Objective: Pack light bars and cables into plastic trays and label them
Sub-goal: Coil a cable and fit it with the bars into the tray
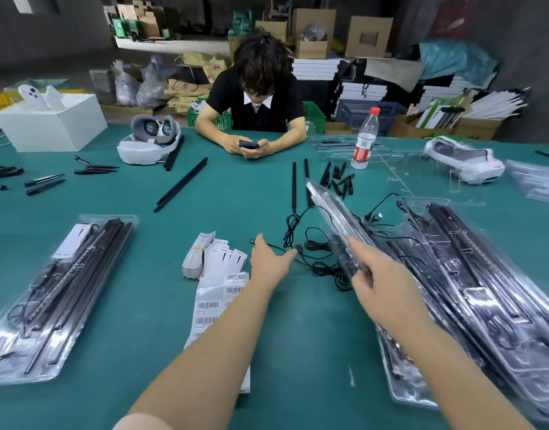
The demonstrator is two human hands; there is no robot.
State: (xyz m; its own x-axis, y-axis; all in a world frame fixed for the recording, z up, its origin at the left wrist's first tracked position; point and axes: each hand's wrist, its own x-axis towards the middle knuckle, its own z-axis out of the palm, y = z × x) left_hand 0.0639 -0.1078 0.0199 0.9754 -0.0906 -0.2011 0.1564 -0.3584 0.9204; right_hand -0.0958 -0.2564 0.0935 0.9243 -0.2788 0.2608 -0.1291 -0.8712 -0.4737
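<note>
Green cloth covers the table (298,352). Nearest the operator, at 6 o'clock, a strip of barcode labels (219,302) lies flat, with a banded bundle of hang cards (202,254) just beyond it.

The left hand (268,262) reaches toward 12 o'clock with fingers straight and apart, holding nothing, just short of the loose cables (313,256). The right hand (378,280) is clamped on the near end of a clear plastic tray (335,212) containing a light bar; the tray is lifted clear of the cloth and tilted, its far end toward 12 o'clock.

Hazards, as judged:
- The tray is gripped at one end only. Flex or a slipping grip could spill its contents.
- The cables are tangled. Pulling one could drag others, or snag the raised tray.
- The stack of filled trays (468,290) at 3 o'clock overhangs unevenly; a knock from the right forearm could shift it.

At 9 o'clock lies a finished, labelled tray (59,293). Farther out, loose light bars (181,184) lie at 11 o'clock. A water bottle (364,139) stands at 1 o'clock beside empty trays and could be tipped by a long reach.
</note>
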